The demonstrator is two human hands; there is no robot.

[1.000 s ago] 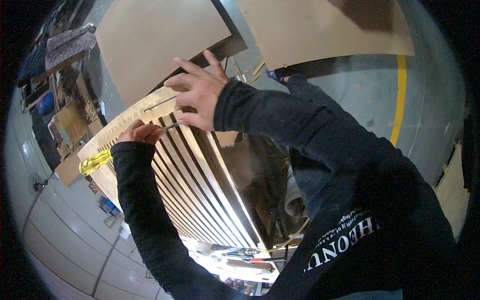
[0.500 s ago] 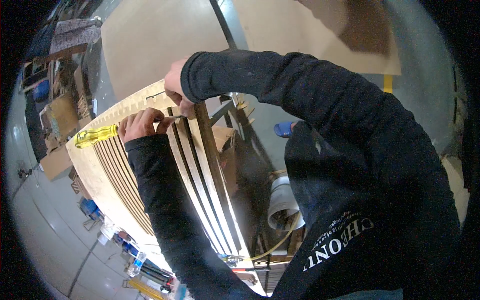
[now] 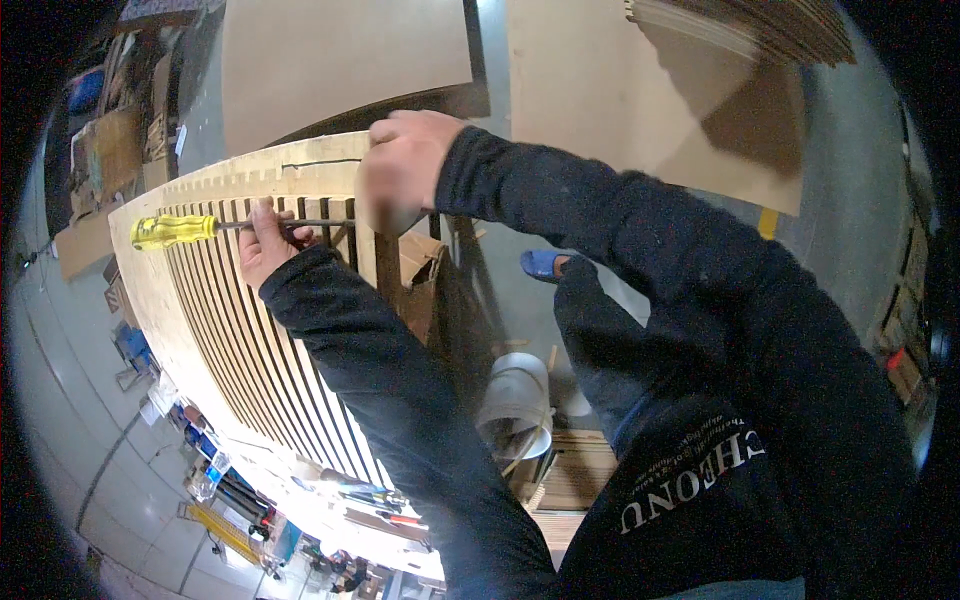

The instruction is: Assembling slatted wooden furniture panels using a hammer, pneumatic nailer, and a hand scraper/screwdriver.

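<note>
My left hand is closed around the dark shaft of a screwdriver. The screwdriver's yellow handle sticks out to the left, and its shaft lies across the slats toward the right. Beneath it is a pale wooden slatted panel, with long parallel slats and dark gaps running toward the lower part of the picture. My right hand is at the panel's far right corner, near the shaft's tip. Its fingers are smeared by motion, and whether they hold anything is hidden.
Large flat brown sheets lie on the floor beyond the panel. A white bucket and a cardboard box stand right of it. Several tools lie at the panel's near end. Slatted boards are stacked at far right.
The view has shifted. My right hand has moved from beside my left hand to the panel's corner, farther right. More of the screwdriver's shaft now shows, still in my left hand.
</note>
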